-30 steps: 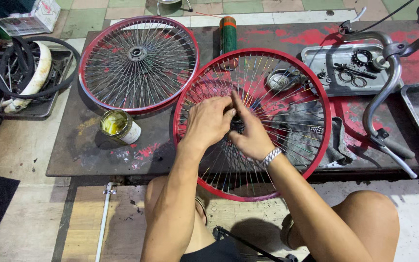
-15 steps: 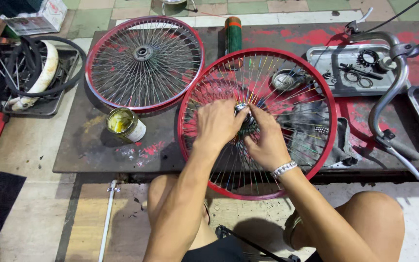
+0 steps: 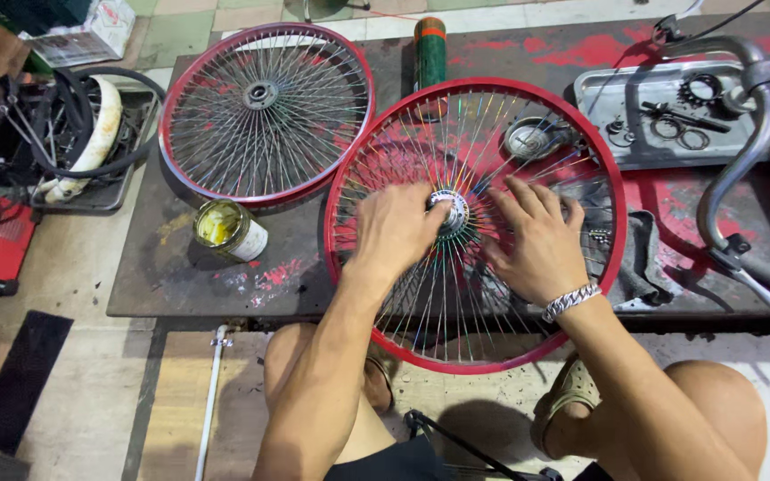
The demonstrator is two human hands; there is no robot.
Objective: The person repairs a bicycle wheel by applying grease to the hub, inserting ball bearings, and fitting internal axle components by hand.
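The red wheel point(image 3: 594, 178) lies flat on the bench point(image 3: 180, 276). The left hand point(image 3: 398, 230) pinches its middle hub point(image 3: 450, 211) with its fingers. The right hand point(image 3: 541, 239) rests spread on the spokes just right of the hub.

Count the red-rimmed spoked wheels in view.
2. The near wheel lies on the dark work board, overhanging its near edge, with the left hand and right hand at its hub. The far wheel lies flat behind it to the left.

The glossy red-painted metal wheel rim point(image 3: 612, 223) with thin shiny steel spokes lies on a matt, paint-stained dark workboard point(image 3: 162, 276).
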